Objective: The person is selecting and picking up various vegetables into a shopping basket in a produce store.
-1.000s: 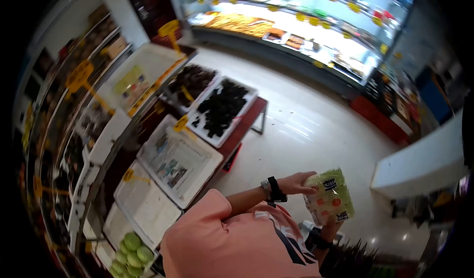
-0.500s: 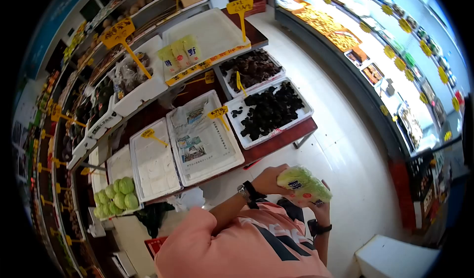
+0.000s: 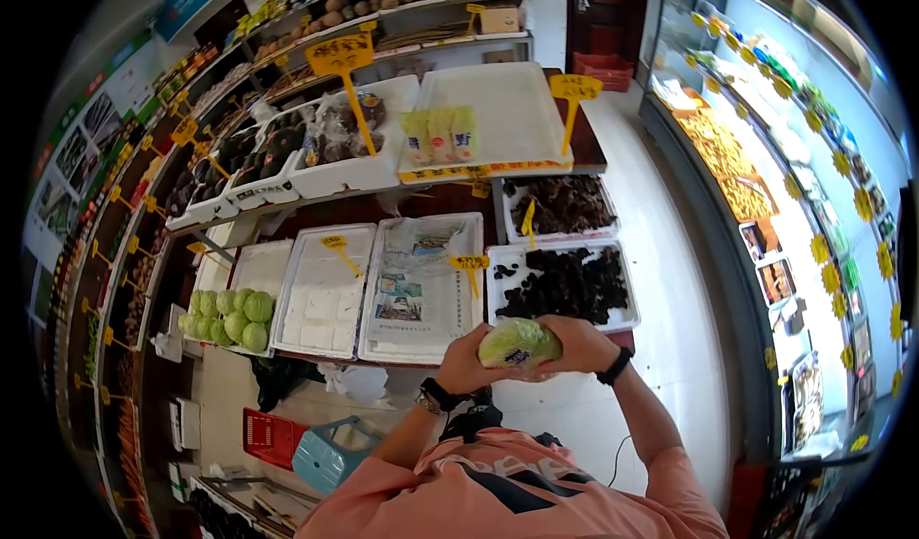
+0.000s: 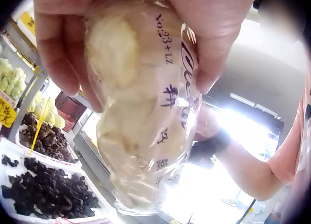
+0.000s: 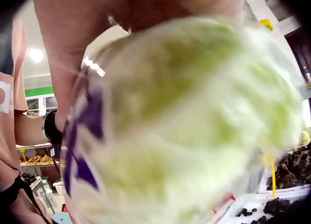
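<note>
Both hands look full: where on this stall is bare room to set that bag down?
Room for the bag: the newspaper-lined tray, between the white blocks and the fungus, lies bare. So does the upper white tray right of the packets. The fungus and the cabbages fill their trays.

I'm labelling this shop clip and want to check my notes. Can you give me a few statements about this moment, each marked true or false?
1. The left hand and the right hand both hold the clear plastic bag of pale green leafy vegetable. True.
2. The bag lies in the newspaper-lined white tray. False: it is held up in front of the trays.
3. The white foam tray of black dried fungus sits right of the newspaper-lined tray. True.
4. The round green cabbages sit on the top shelf. False: they are on the lower level, at the left end.
5. The bag bears purple print. True.
</note>
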Tool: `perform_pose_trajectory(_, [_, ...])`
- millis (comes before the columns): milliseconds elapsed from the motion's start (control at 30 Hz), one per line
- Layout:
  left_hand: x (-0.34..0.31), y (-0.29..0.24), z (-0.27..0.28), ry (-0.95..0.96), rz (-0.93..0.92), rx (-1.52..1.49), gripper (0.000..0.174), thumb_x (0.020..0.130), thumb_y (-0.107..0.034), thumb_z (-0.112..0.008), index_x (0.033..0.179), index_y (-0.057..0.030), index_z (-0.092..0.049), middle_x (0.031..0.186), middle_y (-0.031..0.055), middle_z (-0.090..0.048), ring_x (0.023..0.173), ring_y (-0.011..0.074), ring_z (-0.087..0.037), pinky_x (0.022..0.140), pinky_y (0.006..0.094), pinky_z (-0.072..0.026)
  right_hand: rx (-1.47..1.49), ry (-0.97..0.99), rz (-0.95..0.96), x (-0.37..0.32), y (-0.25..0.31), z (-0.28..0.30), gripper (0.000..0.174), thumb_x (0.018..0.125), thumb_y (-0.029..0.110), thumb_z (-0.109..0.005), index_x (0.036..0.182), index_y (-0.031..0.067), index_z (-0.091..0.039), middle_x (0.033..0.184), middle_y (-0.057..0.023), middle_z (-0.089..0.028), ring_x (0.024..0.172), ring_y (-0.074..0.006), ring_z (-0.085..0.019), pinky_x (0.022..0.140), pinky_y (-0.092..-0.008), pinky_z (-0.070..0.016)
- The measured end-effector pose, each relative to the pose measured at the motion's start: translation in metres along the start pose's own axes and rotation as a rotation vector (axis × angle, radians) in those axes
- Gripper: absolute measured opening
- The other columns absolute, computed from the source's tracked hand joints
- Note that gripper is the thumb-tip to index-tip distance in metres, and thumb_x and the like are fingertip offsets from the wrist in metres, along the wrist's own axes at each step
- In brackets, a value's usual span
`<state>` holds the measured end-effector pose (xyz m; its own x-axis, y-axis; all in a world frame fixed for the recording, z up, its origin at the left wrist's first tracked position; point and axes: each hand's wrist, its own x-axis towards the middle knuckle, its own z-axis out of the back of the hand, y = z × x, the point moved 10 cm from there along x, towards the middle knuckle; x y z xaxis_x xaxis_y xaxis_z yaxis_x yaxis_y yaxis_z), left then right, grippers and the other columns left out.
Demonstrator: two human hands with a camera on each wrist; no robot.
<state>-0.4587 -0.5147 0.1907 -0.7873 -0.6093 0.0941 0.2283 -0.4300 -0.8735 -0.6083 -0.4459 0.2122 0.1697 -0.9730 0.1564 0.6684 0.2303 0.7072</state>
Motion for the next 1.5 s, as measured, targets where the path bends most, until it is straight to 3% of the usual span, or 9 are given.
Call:
perform_pose_trajectory(200, [0.069, 0.006, 0.102, -0.135, -0.130, 0.069, 0.071, 0.076, -0.034, -0.087, 0.129, -0.0024, -0.052, 0.111, 0.0164, -0.066, 0.101, 0.0276, -0.066, 0.085, 0.0368, -0.0533, -0.126, -0.109, 0.153, 0.117, 0.015, 0.077, 0.071, 0.061, 0.024, -0.094, 0.122, 0.0069, -0.061, 0.113, -0.0136, -0.066, 0.105, -0.0334, -0.065, 0.090, -0.0397, -0.0533])
perform_pose_trajectory(300, [0.111, 0.010, 0.169, -0.276, -0.286, 0.072, 0.068, 0.081, -0.023, -0.083, 0.137, -0.0038, -0.048, 0.130, 0.0156, -0.057, 0.112, 0.0277, -0.059, 0.087, 0.0377, -0.0522, -0.216, -0.322, 0.180, 0.184, 0.036, 0.152, 0.069, 0.063, 0.025, -0.093, 0.123, 0.0070, -0.062, 0.112, -0.0125, -0.067, 0.102, -0.0297, -0.067, 0.090, -0.0387, -0.0541])
perform_pose_trajectory(400, [0.157, 0.027, 0.231, -0.501, -0.384, 0.280, 0.071, 0.078, -0.018, -0.084, 0.137, -0.0024, -0.047, 0.129, 0.0167, -0.056, 0.117, 0.0312, -0.056, 0.093, 0.0388, -0.0496, -0.280, -0.583, 0.174, 0.256, 0.037, 0.217, 0.073, 0.066, 0.023, -0.092, 0.129, 0.0077, -0.059, 0.109, -0.0120, -0.068, 0.099, -0.0256, -0.068, 0.090, -0.0363, -0.0535])
perform_pose_trajectory(567, [0.235, 0.084, 0.277, -0.656, -0.271, 0.346, 0.075, 0.076, -0.019, -0.082, 0.137, 0.0030, -0.044, 0.131, 0.0239, -0.053, 0.120, 0.0403, -0.051, 0.103, 0.0458, -0.0429, -0.333, -0.534, 0.169, 0.409, 0.020, 0.268, 0.071, 0.069, 0.027, -0.089, 0.128, 0.0067, -0.056, 0.109, -0.0147, -0.070, 0.101, -0.0280, -0.069, 0.086, -0.0382, -0.0532])
perform_pose_trajectory(733, [0.271, 0.144, 0.248, -0.627, -0.126, 0.583, 0.083, 0.075, -0.028, -0.082, 0.141, 0.0031, -0.041, 0.135, 0.0250, -0.051, 0.127, 0.0424, -0.045, 0.109, 0.0494, -0.0368, -0.487, -0.274, -0.038, 0.516, -0.079, 0.246, 0.071, 0.069, 0.033, -0.086, 0.129, 0.0089, -0.056, 0.112, -0.0163, -0.071, 0.104, -0.0333, -0.068, 0.086, -0.0395, -0.0530])
perform_pose_trajectory(867, [0.273, 0.159, 0.230, -0.651, -0.087, 0.728, 0.071, 0.079, -0.026, -0.078, 0.136, 0.0041, -0.047, 0.136, 0.0254, -0.050, 0.130, 0.0413, -0.044, 0.113, 0.0509, -0.0327, -0.387, -0.042, -0.068, 0.549, -0.151, 0.204, 0.063, 0.067, 0.021, -0.088, 0.122, 0.0036, -0.062, 0.107, -0.0091, -0.071, 0.099, -0.0188, -0.067, 0.089, -0.0320, -0.0509])
perform_pose_trajectory(967, [0.278, 0.165, 0.236, -0.697, -0.054, 0.725, 0.049, 0.086, -0.020, -0.069, 0.127, 0.0019, -0.056, 0.129, 0.0234, -0.056, 0.129, 0.0381, -0.047, 0.111, 0.0478, -0.0355, -0.257, 0.119, -0.167, 0.562, -0.188, 0.171, 0.062, 0.070, 0.019, -0.088, 0.124, 0.0032, -0.063, 0.109, -0.0064, -0.070, 0.101, -0.0162, -0.065, 0.090, -0.0298, -0.0507])
perform_pose_trajectory(1167, [0.287, 0.169, 0.245, -0.768, -0.039, 0.700, 0.027, 0.085, -0.016, -0.068, 0.108, -0.0028, -0.066, 0.116, 0.0118, -0.066, 0.119, 0.0292, -0.057, 0.101, 0.0415, -0.0463, -0.194, 0.377, -0.128, 0.586, -0.167, 0.123, 0.058, 0.082, 0.017, -0.082, 0.134, 0.0041, -0.060, 0.120, -0.0058, -0.068, 0.107, -0.0153, -0.063, 0.093, -0.0293, -0.0500])
perform_pose_trajectory(1500, [0.281, 0.162, 0.261, -0.736, -0.014, 0.531, 0.025, 0.080, -0.017, -0.076, 0.101, -0.0049, -0.070, 0.112, 0.0103, -0.070, 0.112, 0.0292, -0.063, 0.092, 0.0408, -0.0526, 0.101, 0.190, -0.099, 0.542, -0.212, 0.137, 0.057, 0.097, 0.041, -0.064, 0.143, 0.0082, -0.054, 0.135, -0.0068, -0.060, 0.121, -0.0163, -0.055, 0.101, -0.0311, -0.0443])
